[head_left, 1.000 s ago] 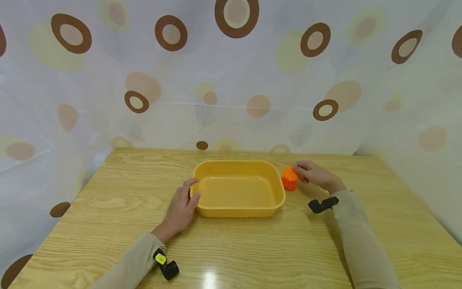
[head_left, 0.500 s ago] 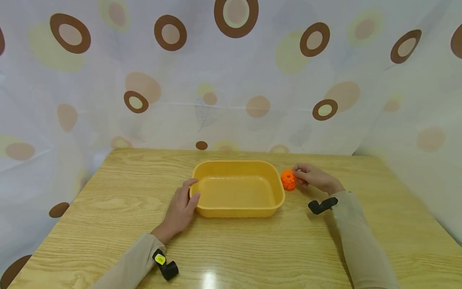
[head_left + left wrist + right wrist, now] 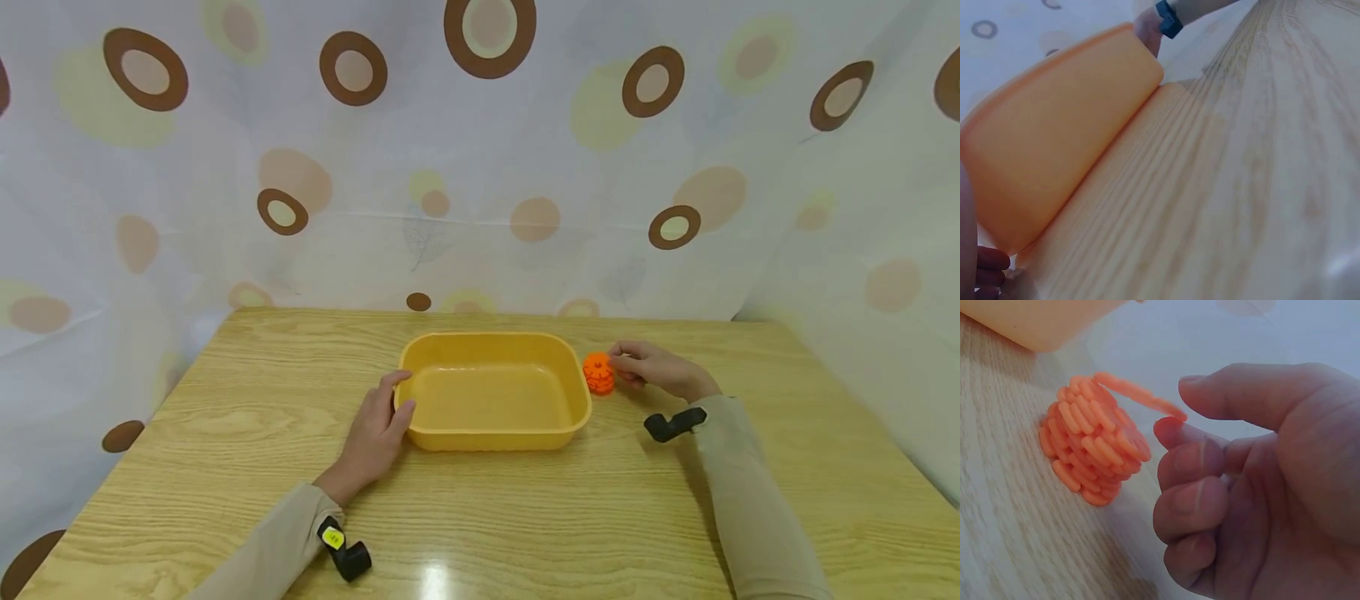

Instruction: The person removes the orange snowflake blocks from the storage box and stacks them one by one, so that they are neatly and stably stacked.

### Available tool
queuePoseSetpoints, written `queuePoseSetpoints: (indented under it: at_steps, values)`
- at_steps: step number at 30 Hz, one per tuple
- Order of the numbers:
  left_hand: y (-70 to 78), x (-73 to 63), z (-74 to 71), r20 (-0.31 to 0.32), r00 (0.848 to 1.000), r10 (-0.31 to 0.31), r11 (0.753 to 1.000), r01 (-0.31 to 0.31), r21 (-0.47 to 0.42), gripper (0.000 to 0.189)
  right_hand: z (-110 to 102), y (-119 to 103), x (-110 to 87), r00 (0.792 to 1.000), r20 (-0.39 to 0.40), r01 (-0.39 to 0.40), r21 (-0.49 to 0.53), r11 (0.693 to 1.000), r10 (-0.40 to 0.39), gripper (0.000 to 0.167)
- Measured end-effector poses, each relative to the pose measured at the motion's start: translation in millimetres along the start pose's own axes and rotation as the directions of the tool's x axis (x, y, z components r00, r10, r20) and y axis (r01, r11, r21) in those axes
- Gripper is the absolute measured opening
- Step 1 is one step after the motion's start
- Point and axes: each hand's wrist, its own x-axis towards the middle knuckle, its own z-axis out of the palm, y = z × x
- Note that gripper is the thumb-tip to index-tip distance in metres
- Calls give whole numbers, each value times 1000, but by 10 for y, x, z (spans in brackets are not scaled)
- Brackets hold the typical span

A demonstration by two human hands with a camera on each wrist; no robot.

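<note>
A yellow rectangular plastic tub (image 3: 491, 400) sits on the table, nothing inside it. My left hand (image 3: 375, 433) grips its left end, thumb and index finger over the rim; the other fingers show low beside the tub wall (image 3: 1060, 131) in the left wrist view. Right of the tub stands a short stack of orange flower-shaped discs (image 3: 599, 379). In the right wrist view, one thin orange disc (image 3: 1141, 395) tilts up from the stack's top (image 3: 1088, 440). Its raised edge lies between the thumb and index fingertip of my right hand (image 3: 1247, 462), the other fingers curled.
The wooden table (image 3: 480, 517) extends around the tub to a pale curtain (image 3: 480, 250) with brown and yellow circles behind it. Black wrist cameras (image 3: 675, 425) are strapped over both sleeves.
The right hand and the top disc have come slightly down and left, with the disc now lower on the stack. The left hand and the tub hold still.
</note>
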Motion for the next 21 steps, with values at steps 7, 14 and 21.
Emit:
queuePoseSetpoints:
  at_steps: [7,14,21]
  values:
    - [18,-1,-2,1,1000,17,1000,-17,-1,38,-11,-5,-43,1000,18,10,8,1000,-10,29]
    - [51,-7,1,10,1000,5,1000,-5,-5,39,-31,-46,-148,999,36,-34,-70,997,37,28]
    - [38,-7,-15,5,1000,-12,1000,12,-1,39,-35,-7,-252,999,20,-32,-43,999,33,30]
